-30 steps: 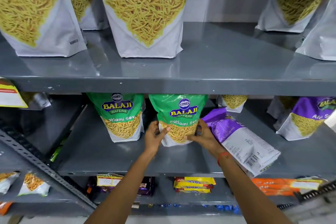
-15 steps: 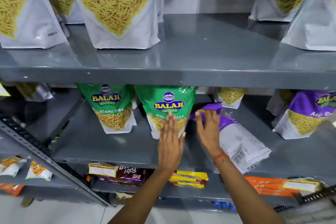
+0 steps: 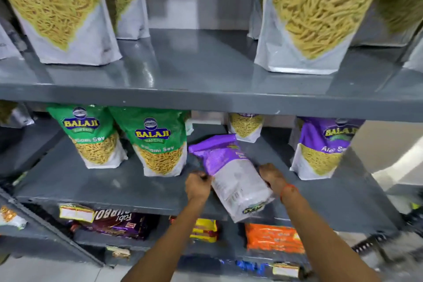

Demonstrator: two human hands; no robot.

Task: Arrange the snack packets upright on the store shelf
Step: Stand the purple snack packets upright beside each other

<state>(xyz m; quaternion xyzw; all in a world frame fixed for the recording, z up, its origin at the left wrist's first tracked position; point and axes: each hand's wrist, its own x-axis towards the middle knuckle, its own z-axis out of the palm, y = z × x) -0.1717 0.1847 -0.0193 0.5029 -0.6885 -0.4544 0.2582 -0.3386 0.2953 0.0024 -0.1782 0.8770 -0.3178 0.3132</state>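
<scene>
Both hands grip the purple packet (image 3: 231, 174), which lies on its back on the middle shelf (image 3: 96, 188) with its purple top pointing toward the back and its pale lower end jutting out past the shelf's front lip. The left hand (image 3: 198, 186) has its fingers (image 3: 202, 175) curled tightly around the packet's left edge, about halfway along its length. The right hand (image 3: 272, 177) clamps the opposite edge, its fingers (image 3: 265, 170) bent over the pale part of the packet; an orange thread band (image 3: 288, 191) sits on that wrist.

Just beyond the left fingers and slightly to their left, a green packet (image 3: 158, 142) stands upright, close beside the purple packet's top corner. A second green packet (image 3: 91, 135) stands further left of it, the two nearly touching. Well to the right of the right fingers, another purple packet (image 3: 325, 146) stands upright on the same shelf. Behind the held packet, further back than either hand, a small packet (image 3: 246, 127) stands near the rear of the shelf, its top hidden by the shelf above.

On the upper shelf (image 3: 194, 68), above both hands, tall packets stand upright to the left (image 3: 61, 14) and right (image 3: 313, 16). Below the hands, the lower shelf holds flat-lying packs: a dark one (image 3: 119, 224), a yellow one (image 3: 206, 229) and an orange one (image 3: 272, 237).
</scene>
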